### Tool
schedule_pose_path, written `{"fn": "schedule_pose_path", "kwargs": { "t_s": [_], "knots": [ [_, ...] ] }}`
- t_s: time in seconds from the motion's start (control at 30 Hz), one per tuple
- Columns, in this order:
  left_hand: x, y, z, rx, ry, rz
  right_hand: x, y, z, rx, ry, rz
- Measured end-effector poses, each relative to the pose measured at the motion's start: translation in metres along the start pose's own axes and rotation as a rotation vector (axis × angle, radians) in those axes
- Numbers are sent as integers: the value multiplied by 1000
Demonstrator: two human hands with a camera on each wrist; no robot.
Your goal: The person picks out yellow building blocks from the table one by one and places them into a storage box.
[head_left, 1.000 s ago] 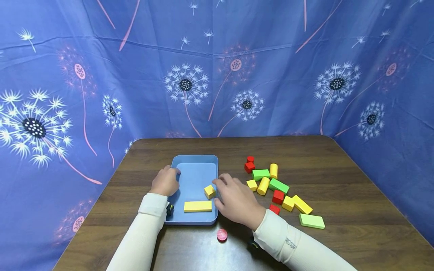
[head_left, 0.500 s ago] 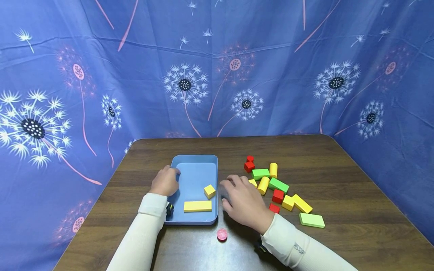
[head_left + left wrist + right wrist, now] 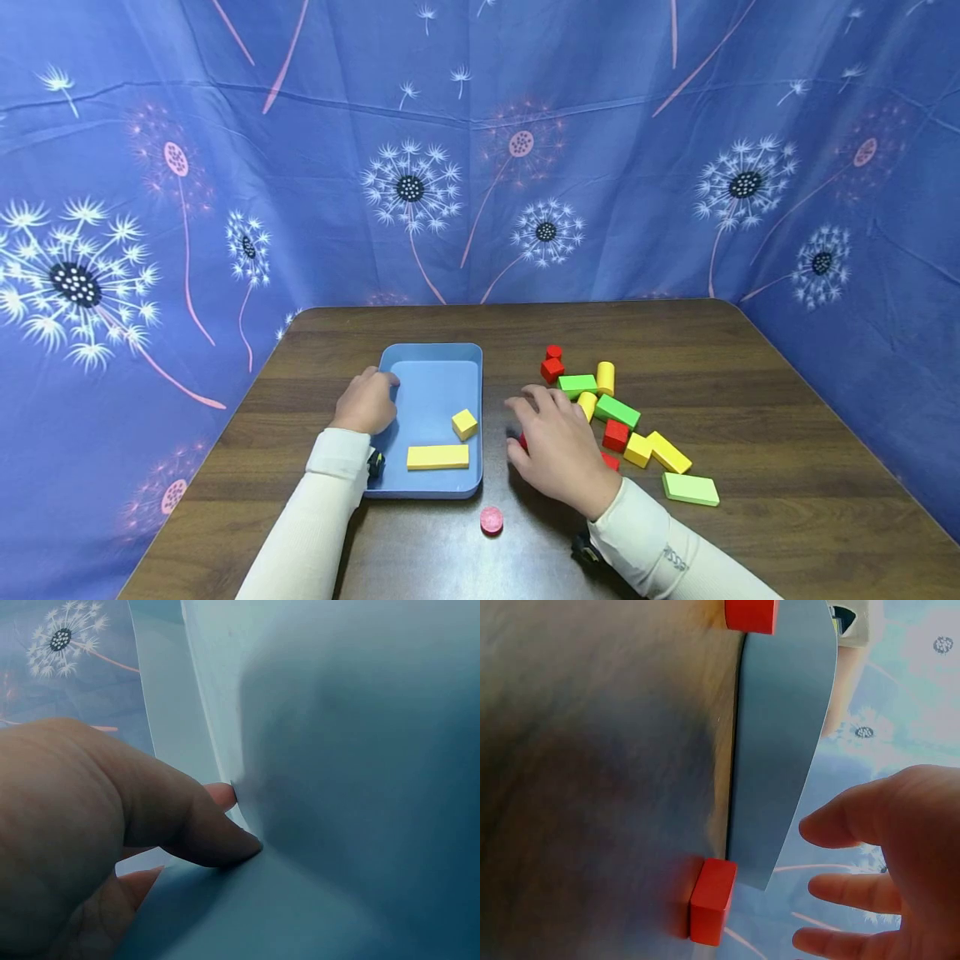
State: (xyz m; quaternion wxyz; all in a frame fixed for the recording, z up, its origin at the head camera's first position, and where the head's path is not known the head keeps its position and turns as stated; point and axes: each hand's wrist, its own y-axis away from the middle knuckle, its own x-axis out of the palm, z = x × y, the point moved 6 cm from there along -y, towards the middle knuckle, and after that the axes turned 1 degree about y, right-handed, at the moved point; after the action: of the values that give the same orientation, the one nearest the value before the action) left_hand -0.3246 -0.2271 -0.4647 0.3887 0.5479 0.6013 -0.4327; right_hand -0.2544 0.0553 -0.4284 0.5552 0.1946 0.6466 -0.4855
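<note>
My left hand point(image 3: 365, 402) grips the left wall of the blue tray point(image 3: 432, 351); in the left wrist view the thumb point(image 3: 217, 838) lies over the inner side, with fingers outside. Inside the tray are a yellow cube point(image 3: 464, 424) and a long yellow block point(image 3: 437, 457). My right hand point(image 3: 558, 446) hovers right of the tray, fingers spread and holding nothing. Part of a red block point(image 3: 522, 441) shows between its thumb and index finger. In the right wrist view, a red block point(image 3: 712, 902) stands on the table, apart from the fingertips point(image 3: 810, 829).
A pinkish-red disc point(image 3: 491, 520) lies near the tray's front right corner. Right of my right hand are scattered blocks, among them a green block point(image 3: 617, 412), a yellow cylinder point(image 3: 605, 378), a red cube point(image 3: 616, 435) and a light green block point(image 3: 690, 489).
My right hand has moved rightward from the tray's right rim, uncovering part of a red block and covering a yellow cube. The left hand and the tray have stayed put.
</note>
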Motion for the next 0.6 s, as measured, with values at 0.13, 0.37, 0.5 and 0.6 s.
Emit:
{"fn": "schedule_pose_path", "kwargs": {
  "t_s": [0.13,0.37,0.5,0.6],
  "knots": [
    [1,1,-1,0,-2,3,2,1,-3,16,2,5],
    [1,-1,-1,6,-8,3,6,3,-11,45,35,-3],
    [0,-1,-1,-1,-3,4,5,3,-14,47,58,-21],
    [1,-1,0,-9,1,8,5,3,-15,57,75,-28]
  ]
}}
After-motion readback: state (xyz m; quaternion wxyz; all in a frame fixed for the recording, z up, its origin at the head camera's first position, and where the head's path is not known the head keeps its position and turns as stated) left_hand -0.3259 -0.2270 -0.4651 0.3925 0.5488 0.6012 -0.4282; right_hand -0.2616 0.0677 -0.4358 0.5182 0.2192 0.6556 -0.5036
